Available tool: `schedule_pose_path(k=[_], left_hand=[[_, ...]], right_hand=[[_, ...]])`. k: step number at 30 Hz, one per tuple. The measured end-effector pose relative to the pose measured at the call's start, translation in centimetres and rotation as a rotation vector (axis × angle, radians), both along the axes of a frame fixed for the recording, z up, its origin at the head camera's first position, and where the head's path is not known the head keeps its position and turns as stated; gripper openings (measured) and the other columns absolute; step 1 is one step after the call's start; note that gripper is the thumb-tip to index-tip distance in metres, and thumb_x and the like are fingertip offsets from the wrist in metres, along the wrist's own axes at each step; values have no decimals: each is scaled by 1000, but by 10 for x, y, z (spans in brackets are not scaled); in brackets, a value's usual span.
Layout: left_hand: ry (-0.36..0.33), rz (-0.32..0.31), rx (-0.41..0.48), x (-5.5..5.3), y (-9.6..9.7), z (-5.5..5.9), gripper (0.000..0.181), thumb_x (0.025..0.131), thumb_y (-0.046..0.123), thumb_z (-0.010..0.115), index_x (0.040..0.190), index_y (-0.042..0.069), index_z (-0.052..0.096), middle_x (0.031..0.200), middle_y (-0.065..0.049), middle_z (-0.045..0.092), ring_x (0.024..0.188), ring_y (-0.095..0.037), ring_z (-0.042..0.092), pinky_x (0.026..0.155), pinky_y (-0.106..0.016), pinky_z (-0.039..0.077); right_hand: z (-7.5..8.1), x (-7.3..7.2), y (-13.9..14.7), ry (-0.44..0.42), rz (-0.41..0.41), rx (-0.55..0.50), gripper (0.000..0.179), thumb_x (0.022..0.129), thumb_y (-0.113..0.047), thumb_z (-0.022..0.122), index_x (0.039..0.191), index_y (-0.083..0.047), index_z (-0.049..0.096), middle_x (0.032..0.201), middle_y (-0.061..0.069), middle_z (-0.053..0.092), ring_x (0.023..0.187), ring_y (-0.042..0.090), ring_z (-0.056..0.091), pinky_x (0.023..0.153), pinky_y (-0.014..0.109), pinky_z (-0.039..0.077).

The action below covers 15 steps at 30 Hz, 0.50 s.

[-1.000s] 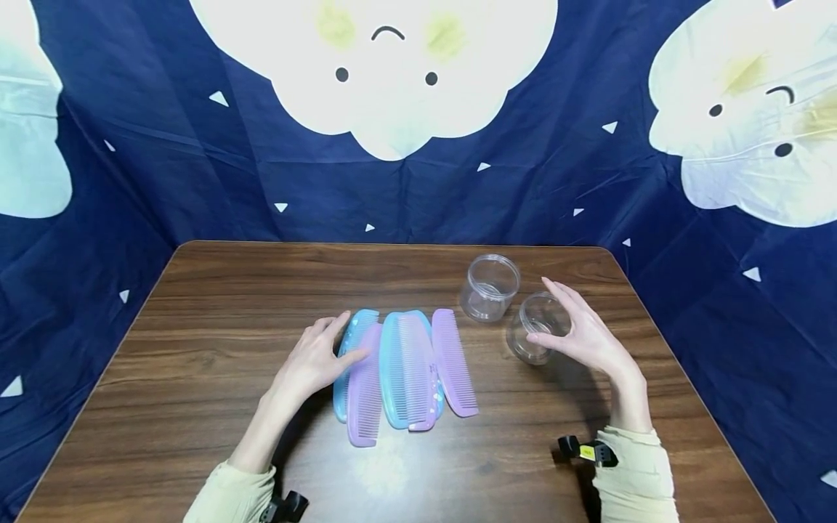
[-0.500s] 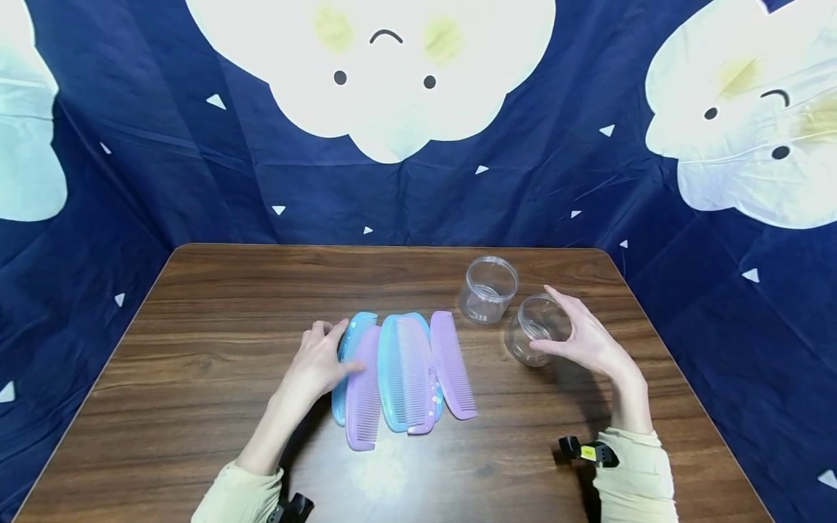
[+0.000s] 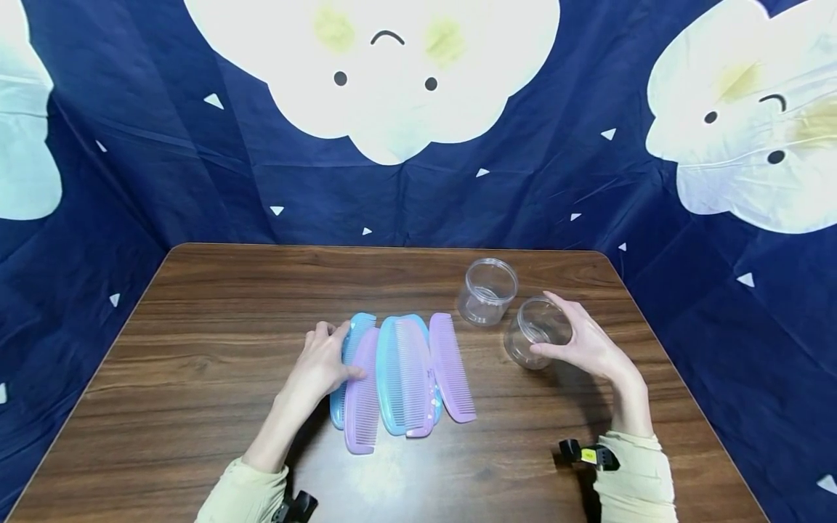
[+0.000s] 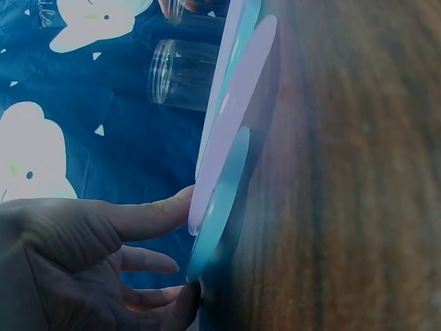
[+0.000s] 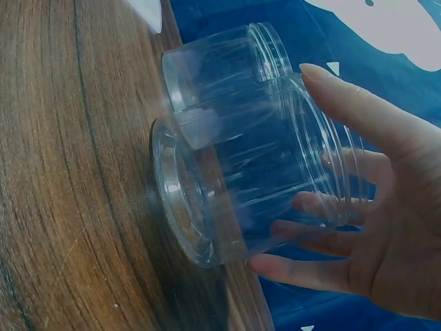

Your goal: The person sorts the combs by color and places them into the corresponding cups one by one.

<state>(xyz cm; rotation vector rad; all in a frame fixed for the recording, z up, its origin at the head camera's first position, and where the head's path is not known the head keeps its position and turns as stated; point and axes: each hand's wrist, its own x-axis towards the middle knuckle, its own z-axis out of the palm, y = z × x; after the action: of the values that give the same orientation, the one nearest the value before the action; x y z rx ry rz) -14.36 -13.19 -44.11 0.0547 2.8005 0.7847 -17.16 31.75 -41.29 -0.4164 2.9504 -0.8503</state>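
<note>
Head view: hands curled — left (image 3: 320, 363) on combs (image 3: 392, 374), right (image 3: 588, 345) round jar (image 3: 536, 330).

A dark wooden table (image 3: 196, 349) with rounded far corners stood against a navy blue cloth backdrop (image 3: 163, 167). White cloud figures (image 3: 373, 65) with small faces and scattered white triangles were printed on it. Soft light reflected near the table's front edge.

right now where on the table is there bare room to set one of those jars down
Bare wood lies along the table to the left of the left hand, across the back edge behind the combs, and at the front between the two sleeves. It is crowded mid-table: the combs overlap, and the near jar, gripped by the right hand, sits close to the far jar.
</note>
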Motion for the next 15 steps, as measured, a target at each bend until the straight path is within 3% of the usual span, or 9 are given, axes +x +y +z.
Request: schedule_pose_path(k=[4,8,15], left_hand=[[-27,16,7,-2,0,1,105,79,28,90,160,1,29,147,-36,38,128,-52,49,107,-63,46],[-82,31,19,-3,-1,2,108,80,30,89,162,2,23,149,-38,33,113,-53,60,98,-62,52],[-116,6,4,-7,-3,2,105,84,34,85,162,1,23,150,-39,35,115,-55,60,99,-66,51]], right_hand=[[0,1,0,-6,-3,-1,101,81,-43,86,161,-12,33,155,23,43,141,42,42,111,66,39],[0,1,0,-12,-3,-2,101,81,-43,86,161,-12,33,155,23,42,141,42,42,111,66,39],[1,0,-2,-1,6,-7,100,80,-42,87,160,-12,35,155,23,43,142,42,42,112,66,39]])
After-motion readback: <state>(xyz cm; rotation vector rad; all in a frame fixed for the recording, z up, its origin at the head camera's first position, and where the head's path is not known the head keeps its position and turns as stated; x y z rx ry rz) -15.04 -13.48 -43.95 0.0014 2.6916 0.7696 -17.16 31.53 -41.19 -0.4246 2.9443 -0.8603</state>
